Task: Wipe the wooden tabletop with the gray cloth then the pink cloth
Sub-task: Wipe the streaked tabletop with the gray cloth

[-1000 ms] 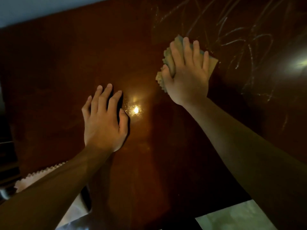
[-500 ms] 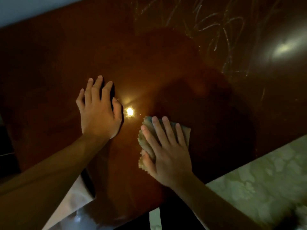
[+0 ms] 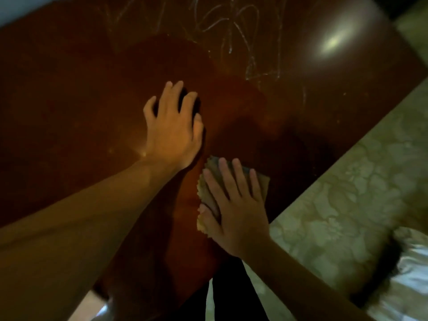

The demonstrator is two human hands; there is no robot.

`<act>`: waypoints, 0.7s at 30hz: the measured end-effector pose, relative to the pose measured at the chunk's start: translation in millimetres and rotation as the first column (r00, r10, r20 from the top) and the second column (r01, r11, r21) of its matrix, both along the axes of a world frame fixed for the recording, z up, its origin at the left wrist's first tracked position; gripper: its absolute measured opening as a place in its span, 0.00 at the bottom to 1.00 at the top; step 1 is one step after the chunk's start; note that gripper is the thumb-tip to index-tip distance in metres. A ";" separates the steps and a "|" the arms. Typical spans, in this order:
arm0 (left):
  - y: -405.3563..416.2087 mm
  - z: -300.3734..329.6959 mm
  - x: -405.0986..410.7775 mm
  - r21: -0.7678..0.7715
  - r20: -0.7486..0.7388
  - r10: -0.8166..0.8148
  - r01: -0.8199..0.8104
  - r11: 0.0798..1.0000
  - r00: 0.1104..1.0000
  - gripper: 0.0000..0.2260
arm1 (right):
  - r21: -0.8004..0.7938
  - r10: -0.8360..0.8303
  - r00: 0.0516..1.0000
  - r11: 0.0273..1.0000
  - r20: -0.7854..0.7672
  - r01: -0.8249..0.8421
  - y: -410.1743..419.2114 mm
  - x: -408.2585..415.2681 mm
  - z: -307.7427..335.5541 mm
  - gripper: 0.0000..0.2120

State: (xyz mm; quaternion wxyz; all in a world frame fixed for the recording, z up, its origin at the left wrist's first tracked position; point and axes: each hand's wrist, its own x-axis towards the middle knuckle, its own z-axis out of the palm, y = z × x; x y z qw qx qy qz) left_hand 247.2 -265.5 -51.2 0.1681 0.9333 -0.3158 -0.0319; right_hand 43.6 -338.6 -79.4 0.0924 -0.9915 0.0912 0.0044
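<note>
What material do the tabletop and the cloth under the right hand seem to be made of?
The tabletop looks like reddish-brown wood with a glossy varnish: a lamp glare mirrors on it, and pale scribbles sit on top. The cloth looks like a soft, matte woven or microfiber fabric with a zigzag-cut edge; its colour is unclear in this dim light.

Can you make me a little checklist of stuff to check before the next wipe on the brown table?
1. Right hand flat on the gray zigzag-edged cloth: ok.
2. Cloth lying on the glossy brown wooden tabletop, not hanging off the near edge: ok, though it sits close to that edge.
3. Left hand resting on the tabletop beside the cloth, not on it: ok.
4. White scribble marks at the far side all wiped away: not ok.
5. Pink cloth ready nearby: cannot tell, it is not in view.
</note>
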 end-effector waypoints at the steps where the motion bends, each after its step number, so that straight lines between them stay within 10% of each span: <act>1: -7.0 -2.1 -4.8 0.020 -0.013 -0.003 0.003 1.000 1.000 0.21 | -0.007 0.043 0.999 0.999 -0.001 -0.043 -12.1 0.6 0.1 0.32; 11: -9.8 -17.1 -14.2 0.041 0.007 0.003 -0.003 0.999 1.000 0.23 | -0.041 -0.470 0.877 0.882 -0.101 0.469 -149.4 26.4 13.9 0.34; 21: -10.7 -16.2 -15.6 0.033 0.021 0.003 -0.004 0.999 1.000 0.23 | -0.024 -0.170 0.984 0.985 -0.054 0.169 -83.3 12.4 1.4 0.33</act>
